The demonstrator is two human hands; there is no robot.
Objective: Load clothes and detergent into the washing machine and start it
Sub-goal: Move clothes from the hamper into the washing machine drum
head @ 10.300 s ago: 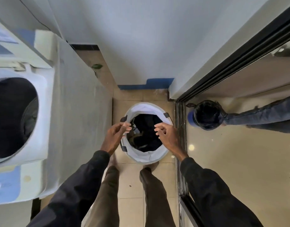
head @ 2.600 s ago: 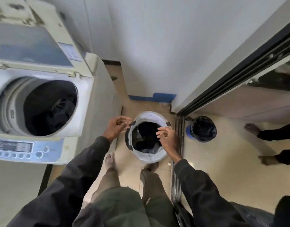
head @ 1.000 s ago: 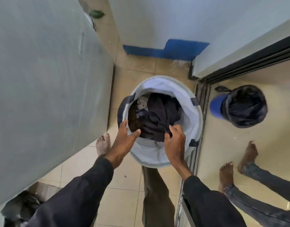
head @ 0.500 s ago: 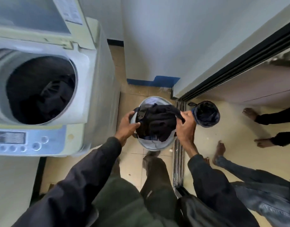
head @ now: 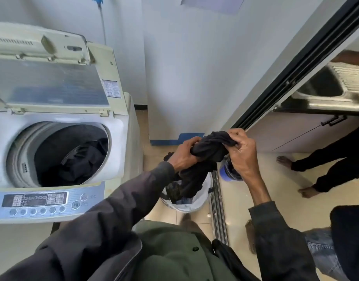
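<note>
Black cloth, a bunched dark garment, is held up over the white laundry basket, a little toward three o'clock of the view's centre, and its lower part hangs down into the basket's mouth. It is gripped by both hands: the left hand is curled round its nine-o'clock end, and its three-o'clock end is pinched by the right hand between thumb and bent fingers. More dark clothing is seen inside the basket, which stands on the tiled floor at about four o'clock of the washing machine. The machine is seen at nine o'clock of the view, with its lid folded up at twelve o'clock of the round drum opening. Dark clothes are seen lying in the drum, toward its four-o'clock side. A control panel with a row of round buttons is set along the machine's six-o'clock edge. A blue bin, lined with a dark bag, is partly hidden behind the right hand, just across the sliding door track at two o'clock of the basket. Blue tape is seen at the wall's foot, at twelve o'clock of the basket. Another person's dark-trousered legs and bare feet are seen at three o'clock of the view.
</note>
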